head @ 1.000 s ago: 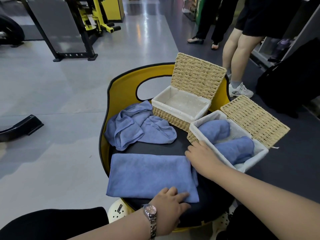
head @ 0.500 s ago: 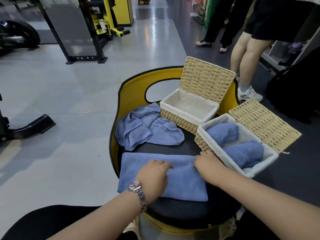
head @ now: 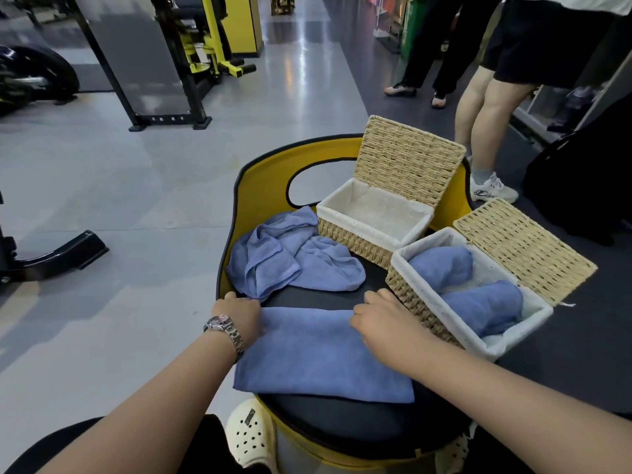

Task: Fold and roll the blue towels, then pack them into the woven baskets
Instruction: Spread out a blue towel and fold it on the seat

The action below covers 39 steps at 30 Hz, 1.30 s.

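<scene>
A folded blue towel (head: 318,357) lies flat on the black seat (head: 342,425) of a yellow chair. My left hand (head: 239,311) grips its far left corner, and my right hand (head: 379,314) grips its far right corner with curled fingers. A crumpled blue towel (head: 287,258) lies behind it on the seat. At the back stands an empty woven basket (head: 352,237) with its lid up. To the right a second woven basket (head: 407,295) holds two rolled blue towels (head: 441,265) (head: 485,306), and its lid lies open to the right.
The chair's yellow back (head: 260,179) curves around the far side of the seat. People's legs (head: 485,124) stand behind the baskets at the right. A black and yellow gym machine (head: 164,63) stands at the back left, and a black bag (head: 581,186) at the right.
My left hand has moved from the towel's near edge across it to the far left corner. My right hand has stayed at the far right corner. The view has shifted slightly.
</scene>
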Tool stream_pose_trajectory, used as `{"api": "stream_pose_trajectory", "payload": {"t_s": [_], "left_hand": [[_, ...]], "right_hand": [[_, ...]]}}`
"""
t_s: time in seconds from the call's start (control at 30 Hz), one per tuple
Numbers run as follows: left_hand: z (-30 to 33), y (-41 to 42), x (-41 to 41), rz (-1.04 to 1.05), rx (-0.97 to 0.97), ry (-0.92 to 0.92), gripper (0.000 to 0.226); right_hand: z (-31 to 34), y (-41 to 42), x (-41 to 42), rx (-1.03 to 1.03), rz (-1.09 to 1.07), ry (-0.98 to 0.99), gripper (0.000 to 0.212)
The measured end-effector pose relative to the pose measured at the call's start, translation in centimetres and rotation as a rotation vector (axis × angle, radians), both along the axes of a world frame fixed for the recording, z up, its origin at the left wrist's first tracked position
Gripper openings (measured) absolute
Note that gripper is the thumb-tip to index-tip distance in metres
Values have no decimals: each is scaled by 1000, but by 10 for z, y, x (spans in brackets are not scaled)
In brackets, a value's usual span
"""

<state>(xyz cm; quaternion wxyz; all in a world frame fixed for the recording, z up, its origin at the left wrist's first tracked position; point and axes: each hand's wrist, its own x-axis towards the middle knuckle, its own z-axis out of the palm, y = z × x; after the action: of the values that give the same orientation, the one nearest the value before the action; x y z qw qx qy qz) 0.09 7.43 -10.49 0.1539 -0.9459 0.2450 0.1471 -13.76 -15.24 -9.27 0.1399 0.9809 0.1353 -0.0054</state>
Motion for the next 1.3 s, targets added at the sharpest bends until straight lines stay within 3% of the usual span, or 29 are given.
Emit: {"api": "stream_pose_trajectory", "payload": {"t_s": [0.13, 0.23, 0.27, 0.37, 0.47, 0.53, 0.6, 0.67, 0.73, 0.83, 0.9, 0.97, 1.03, 1.13, 1.3], "left_hand": [[16, -4, -7, -30, -98, -62, 22], [30, -15, -24, 20, -421, 1, 28], [35, -21, -31, 36, -531, 41, 29], [45, -41, -54, 94, -812, 147, 31], [55, -59, -69, 191, -1097, 344, 24], [62, -68, -76, 278, -1280, 551, 23], [67, -75, -84, 327, -1395, 815, 28], [64, -81, -90, 184, -1339, 835, 34], [50, -82, -89, -66, -1109, 541, 42], [24, -80, -83, -480, -696, 221, 45], [6, -77, -84, -637, -492, 177, 39], [-10, -74, -87, -670, -369, 181, 39], [-21, -72, -92, -684, -362, 114, 46], [-24, -75, -93, -734, -358, 54, 49], [-22, -76, -88, -634, -267, 255, 44]], "right_hand": [[0, 10, 6, 73, 28, -65, 26], [7, 18, 7, 216, 45, -98, 9], [12, 20, 7, 281, 25, -56, 12], [28, 30, 2, 719, -134, 26, 33], [35, 29, -1, 1244, -443, 114, 60], [33, 15, -1, 1385, -566, 92, 56], [36, -1, -4, 1374, -650, 78, 47], [37, -21, -8, 1215, -701, 70, 29], [33, -34, -16, 950, -755, 50, 25], [18, -50, -21, 760, -747, 47, 11], [13, -59, -22, 668, -548, 141, 44], [-3, -66, -20, 553, -209, 255, 52], [-9, -57, -26, 350, -363, 75, 45], [-17, -44, -32, 194, -375, -17, 33], [-41, -59, -25, 179, -384, 222, 66]]}}
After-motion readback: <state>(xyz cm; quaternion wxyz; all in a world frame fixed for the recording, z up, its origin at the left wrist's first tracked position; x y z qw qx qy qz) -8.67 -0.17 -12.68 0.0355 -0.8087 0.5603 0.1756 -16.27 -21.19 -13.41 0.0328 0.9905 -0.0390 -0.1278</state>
